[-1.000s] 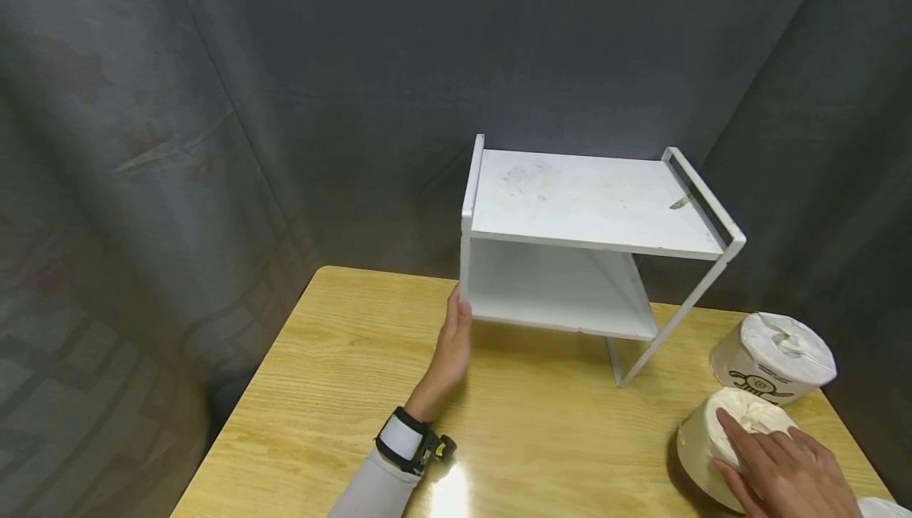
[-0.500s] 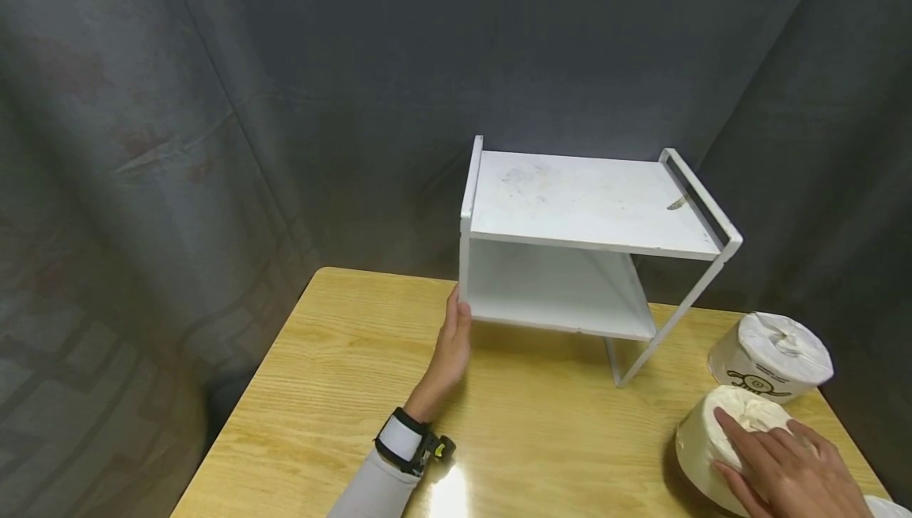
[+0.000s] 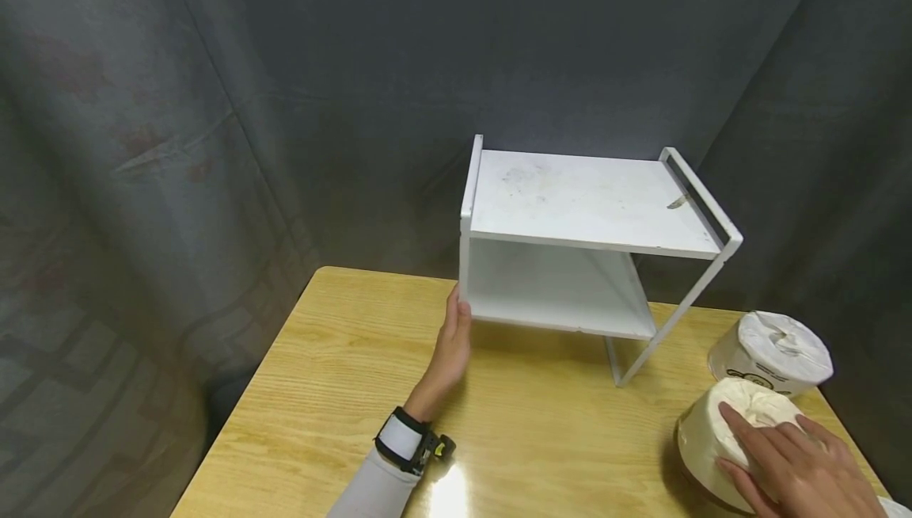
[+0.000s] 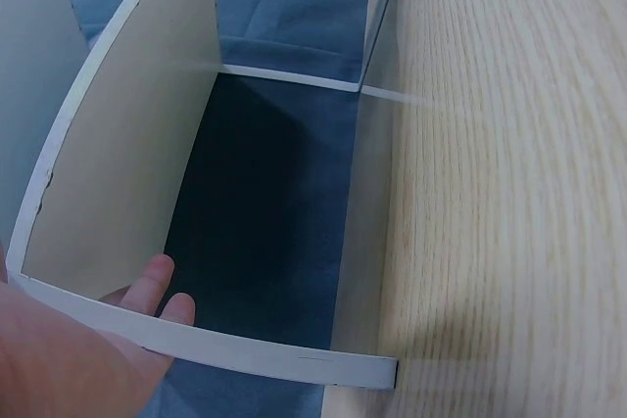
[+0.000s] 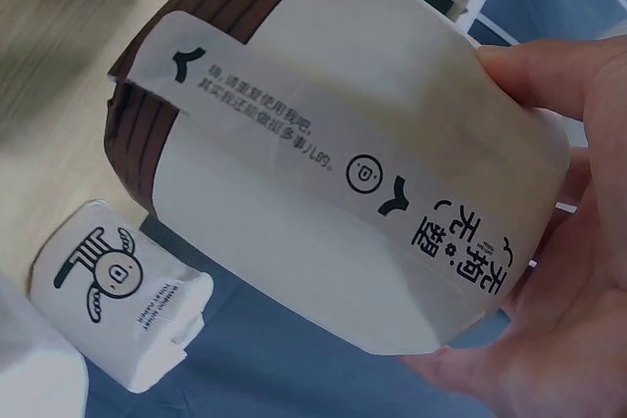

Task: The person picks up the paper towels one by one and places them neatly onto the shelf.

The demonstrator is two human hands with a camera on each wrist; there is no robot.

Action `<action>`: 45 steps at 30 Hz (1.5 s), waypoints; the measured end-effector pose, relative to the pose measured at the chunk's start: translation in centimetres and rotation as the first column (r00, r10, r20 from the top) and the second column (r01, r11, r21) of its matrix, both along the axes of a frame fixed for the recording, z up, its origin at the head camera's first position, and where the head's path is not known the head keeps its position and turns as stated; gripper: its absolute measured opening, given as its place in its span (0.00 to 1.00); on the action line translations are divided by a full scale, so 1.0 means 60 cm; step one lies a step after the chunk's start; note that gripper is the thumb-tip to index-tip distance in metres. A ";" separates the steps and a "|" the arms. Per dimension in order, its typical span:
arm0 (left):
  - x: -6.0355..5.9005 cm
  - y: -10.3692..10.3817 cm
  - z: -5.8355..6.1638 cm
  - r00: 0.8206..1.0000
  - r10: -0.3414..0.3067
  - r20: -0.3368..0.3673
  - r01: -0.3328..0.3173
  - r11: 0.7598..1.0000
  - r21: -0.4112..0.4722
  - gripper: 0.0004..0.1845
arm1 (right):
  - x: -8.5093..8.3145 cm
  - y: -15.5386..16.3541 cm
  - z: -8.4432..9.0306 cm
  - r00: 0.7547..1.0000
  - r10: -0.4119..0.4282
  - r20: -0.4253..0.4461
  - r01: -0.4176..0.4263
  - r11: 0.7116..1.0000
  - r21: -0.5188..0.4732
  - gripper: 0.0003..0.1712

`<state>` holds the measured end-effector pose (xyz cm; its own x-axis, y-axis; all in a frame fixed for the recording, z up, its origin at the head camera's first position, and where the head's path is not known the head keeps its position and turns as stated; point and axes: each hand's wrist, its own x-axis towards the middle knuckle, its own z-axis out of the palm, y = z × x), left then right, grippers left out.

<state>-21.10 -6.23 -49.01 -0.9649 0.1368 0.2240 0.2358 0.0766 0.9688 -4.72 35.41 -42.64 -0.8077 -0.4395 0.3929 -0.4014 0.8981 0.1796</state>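
From the head view, the left hand [image 3: 450, 344] holds the front left post of the one white two-tier shelf [image 3: 584, 201] on the tabletop [image 3: 342, 375], while the right hand [image 3: 791, 466] grasps the nearer of two wrapped paper rolls [image 3: 720, 439] at the right edge; both tiers are bare, so I judge the stocking barely begun. The left wrist view shows fingers [image 4: 147, 286] curled round the shelf edge. The right wrist view shows the held roll tilted in the right grip, the second roll [image 5: 118, 291] just beside.
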 end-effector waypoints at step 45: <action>-0.001 -0.001 -0.001 1.000 0.006 0.005 -0.006 1.000 0.007 0.32 | 0.009 -0.041 0.118 0.963 0.152 -0.224 -0.175 0.981 -0.086 0.47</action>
